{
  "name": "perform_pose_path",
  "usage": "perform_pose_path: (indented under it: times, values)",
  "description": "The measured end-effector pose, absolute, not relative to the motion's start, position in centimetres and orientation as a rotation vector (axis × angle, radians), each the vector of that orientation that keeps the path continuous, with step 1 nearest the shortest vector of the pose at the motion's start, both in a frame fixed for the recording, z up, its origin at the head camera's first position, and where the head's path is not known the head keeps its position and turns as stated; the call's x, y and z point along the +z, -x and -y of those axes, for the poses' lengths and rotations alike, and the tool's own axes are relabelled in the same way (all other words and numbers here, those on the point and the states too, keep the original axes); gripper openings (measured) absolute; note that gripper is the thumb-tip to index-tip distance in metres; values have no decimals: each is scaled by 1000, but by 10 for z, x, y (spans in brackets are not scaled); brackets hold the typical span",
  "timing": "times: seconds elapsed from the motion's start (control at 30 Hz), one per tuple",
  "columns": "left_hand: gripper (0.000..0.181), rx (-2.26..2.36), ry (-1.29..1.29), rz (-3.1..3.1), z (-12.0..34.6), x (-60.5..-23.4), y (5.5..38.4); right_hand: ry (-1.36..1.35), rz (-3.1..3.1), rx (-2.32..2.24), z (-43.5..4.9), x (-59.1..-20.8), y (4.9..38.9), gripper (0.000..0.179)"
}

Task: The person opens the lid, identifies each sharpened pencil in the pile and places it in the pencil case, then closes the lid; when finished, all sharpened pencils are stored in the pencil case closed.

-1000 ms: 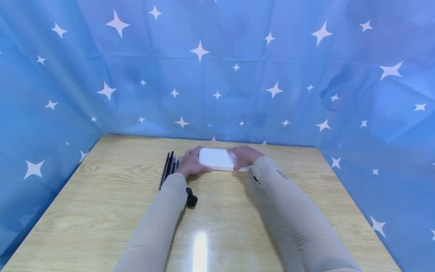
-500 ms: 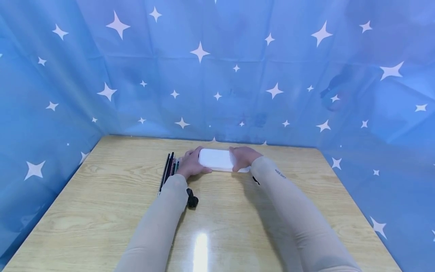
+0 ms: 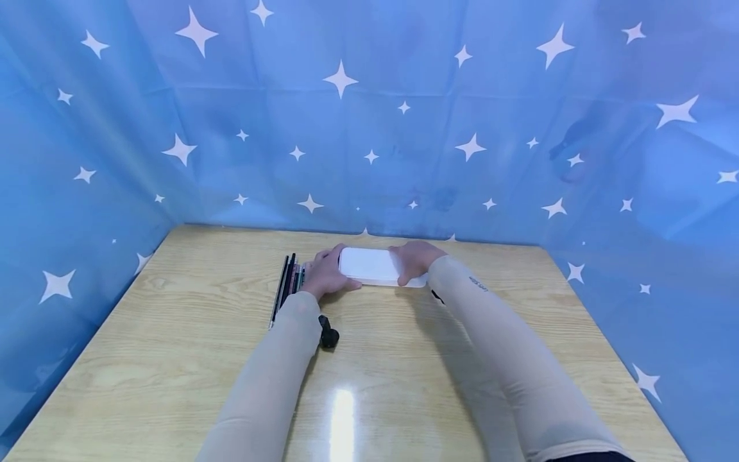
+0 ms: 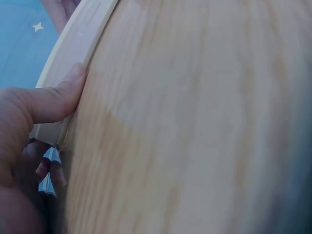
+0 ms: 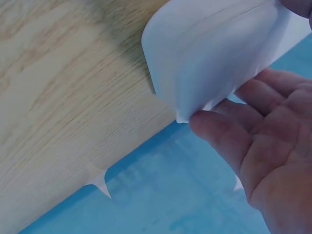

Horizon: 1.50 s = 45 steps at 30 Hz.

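Note:
A white rounded-corner box [image 3: 369, 264] lies lengthwise near the back of the wooden table. My left hand [image 3: 328, 274] grips its left end, and in the left wrist view the thumb [image 4: 58, 100] presses along the near side. At the other end my right hand [image 3: 414, 262] holds the box across its width. The right wrist view shows fingertips [image 5: 219, 131] at the far edge of the box [image 5: 214, 58], with the thumb only partly in view. An upper white layer stops short of the rounded right end of the layer below. Most of the left fingers are hidden.
Several slim pens or pencils [image 3: 281, 290] lie side by side just left of my left hand. A black device [image 3: 329, 335] sits at the left wrist. Behind the table [image 3: 202, 308] hangs a blue curtain [image 3: 369, 128] with white stars.
The head view has shifted slightly. Both hands stay on the box, which has hardly moved.

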<state>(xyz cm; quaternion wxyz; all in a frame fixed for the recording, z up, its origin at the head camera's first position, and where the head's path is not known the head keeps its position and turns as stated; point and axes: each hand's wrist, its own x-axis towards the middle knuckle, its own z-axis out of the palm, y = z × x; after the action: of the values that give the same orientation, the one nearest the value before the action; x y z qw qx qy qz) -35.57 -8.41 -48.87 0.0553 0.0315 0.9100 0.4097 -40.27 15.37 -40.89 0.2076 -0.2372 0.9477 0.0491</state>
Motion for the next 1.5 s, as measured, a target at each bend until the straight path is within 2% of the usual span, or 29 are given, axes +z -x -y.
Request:
perform_pose_path:
  times: [0.77, 1.0, 1.3, 1.5]
  values:
    - [109, 1191, -134, -2819, 83, -490, 356, 689, -2543, 98, -147, -402, 397, 98]
    - [110, 1165, -145, -2846, 83, -492, 359, 698, -2618, 190, -133, -411, 387, 104]
    - [108, 1165, -154, -2866, 81, -495, 362, 737, -2782, 488, -117, -432, 377, 86]
    - [105, 1142, -151, -2878, 81, -494, 358, 726, -2826, 485, -112, -439, 374, 91]
